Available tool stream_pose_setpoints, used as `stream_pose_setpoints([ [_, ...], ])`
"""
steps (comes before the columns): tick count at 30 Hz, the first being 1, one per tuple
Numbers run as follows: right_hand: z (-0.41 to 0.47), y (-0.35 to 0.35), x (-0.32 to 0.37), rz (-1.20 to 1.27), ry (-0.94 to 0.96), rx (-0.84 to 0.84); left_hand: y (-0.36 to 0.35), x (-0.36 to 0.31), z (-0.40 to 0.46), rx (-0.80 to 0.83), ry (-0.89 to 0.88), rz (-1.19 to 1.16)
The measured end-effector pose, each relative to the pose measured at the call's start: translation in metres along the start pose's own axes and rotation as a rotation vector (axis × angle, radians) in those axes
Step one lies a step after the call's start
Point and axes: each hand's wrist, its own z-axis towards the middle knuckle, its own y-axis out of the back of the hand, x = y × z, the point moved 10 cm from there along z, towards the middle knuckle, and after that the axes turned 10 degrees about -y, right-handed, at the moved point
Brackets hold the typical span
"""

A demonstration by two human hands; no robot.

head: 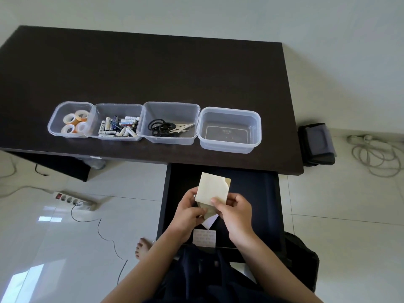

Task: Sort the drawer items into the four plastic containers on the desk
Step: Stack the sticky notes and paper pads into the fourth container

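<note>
Over the open dark drawer [258, 193], my left hand [188, 213] and my right hand [234, 213] together grip a stack of cream paper sheets [213, 188], held upright with a torn top corner. A white patterned sheet [204, 237] lies in the drawer below my hands. Four clear plastic containers stand in a row on the dark desk [153, 68]: one with tape rolls [71, 122], one with batteries [118, 126], one with black scissors [166, 126], and an empty container [229, 130] at the right.
A power strip [74, 200] with cables lies on the tiled floor at the left. A black bag [317, 143] sits by the desk's right end, with a coiled white cable [376, 154] beyond. My bare foot [142, 248] rests left of the drawer.
</note>
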Motion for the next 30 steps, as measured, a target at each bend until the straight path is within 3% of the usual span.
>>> stream_pose_setpoints([
  [4, -0.006, 0.003, 0.010, 0.037, 0.031, -0.034, -0.003, -0.005, 0.001, -0.022, 0.013, -0.096],
  [10, -0.007, 0.001, 0.013, 0.010, 0.048, -0.003, 0.003, -0.014, 0.006, -0.058, -0.052, -0.043],
  [24, -0.021, 0.017, 0.078, -0.374, 0.544, -0.178, 0.005, -0.023, 0.011, 0.018, -0.083, -0.018],
  [30, 0.007, -0.011, 0.076, -0.521, 0.419, 0.210, -0.001, -0.023, 0.008, 0.125, -0.057, -0.013],
])
